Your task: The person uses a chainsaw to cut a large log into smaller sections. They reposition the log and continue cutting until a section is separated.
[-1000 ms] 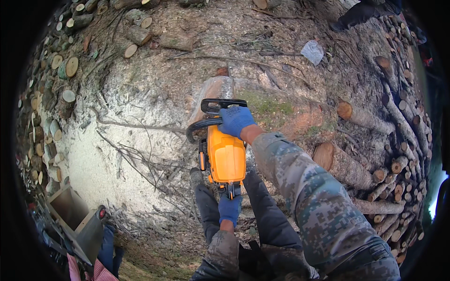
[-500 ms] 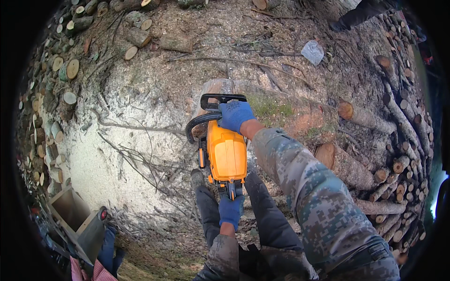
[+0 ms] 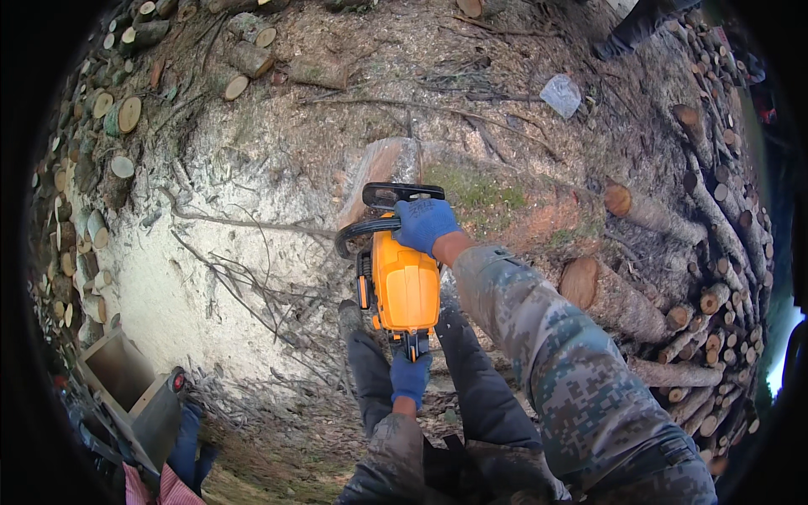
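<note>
An orange-and-black chainsaw (image 3: 406, 286) lies lengthwise in front of me, its front end over a large mossy, pale-cut log (image 3: 492, 198). My right hand (image 3: 425, 223), in a blue glove, is closed round the top front handle. My left hand (image 3: 411, 377), also gloved in blue, grips the black rear handle at the bottom of the saw. The saw's bar is mostly hidden beneath the hand guard and body. My legs show either side of and behind the saw, above pale sawdust and dirt.
Cut log rounds (image 3: 126, 118) are piled at left, and logs (image 3: 656, 219) lie stacked at right. Thin branches and a crumpled clear plastic piece (image 3: 561, 94) lie on the ground. A metal box machine (image 3: 126, 396) stands at lower left beside another person (image 3: 181, 446). A person's leg (image 3: 631, 29) shows top right.
The chainsaw and my right hand have moved slightly down the picture, toward me, since half a second ago. Both hands keep their grip.
</note>
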The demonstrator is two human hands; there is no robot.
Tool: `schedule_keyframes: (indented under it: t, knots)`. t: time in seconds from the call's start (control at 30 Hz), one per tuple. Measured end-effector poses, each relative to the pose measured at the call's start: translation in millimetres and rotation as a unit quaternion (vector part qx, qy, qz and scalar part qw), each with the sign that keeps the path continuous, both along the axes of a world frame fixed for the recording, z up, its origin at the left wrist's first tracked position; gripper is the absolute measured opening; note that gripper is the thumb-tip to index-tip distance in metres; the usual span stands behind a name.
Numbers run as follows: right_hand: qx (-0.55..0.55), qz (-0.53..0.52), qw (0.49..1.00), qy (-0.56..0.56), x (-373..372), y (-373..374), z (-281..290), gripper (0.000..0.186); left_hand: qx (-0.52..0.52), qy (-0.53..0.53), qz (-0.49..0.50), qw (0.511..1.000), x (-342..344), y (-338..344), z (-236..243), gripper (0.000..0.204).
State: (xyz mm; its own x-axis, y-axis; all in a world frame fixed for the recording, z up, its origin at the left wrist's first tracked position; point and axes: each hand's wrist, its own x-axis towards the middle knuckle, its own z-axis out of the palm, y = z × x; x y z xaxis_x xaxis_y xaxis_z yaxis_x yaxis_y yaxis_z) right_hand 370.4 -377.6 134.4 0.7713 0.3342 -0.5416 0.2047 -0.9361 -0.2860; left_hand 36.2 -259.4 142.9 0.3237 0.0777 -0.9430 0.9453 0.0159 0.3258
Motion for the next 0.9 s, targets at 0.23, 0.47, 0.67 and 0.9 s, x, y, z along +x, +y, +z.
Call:
schedule_keyframes:
  t: [0.23, 0.47, 0.67, 0.9]
  knots:
    - [0.005, -0.002, 1.0, -0.008, -53.5, 11.0, -12.2, 0.025, -0.049, 0.0, 0.04, 0.998, -85.9, 7.1, -91.9, 0.038]
    - [-0.021, -0.032, 0.999, 0.034, -90.0, 19.1, -22.6, 0.026, -0.052, -0.027, 0.037, 0.998, -112.8, 8.6, -123.7, 0.042]
    - [-0.017, -0.032, 0.999, 0.028, -112.9, 20.8, -37.8, 0.031, -0.062, 0.001, 0.008, 0.998, -123.4, 15.1, -151.3, 0.045]
    - [0.002, -0.031, 0.999, -0.013, -134.6, 16.4, -54.1, 0.032, -0.078, 0.022, 0.03, 0.996, -119.7, 12.9, -166.0, 0.047]
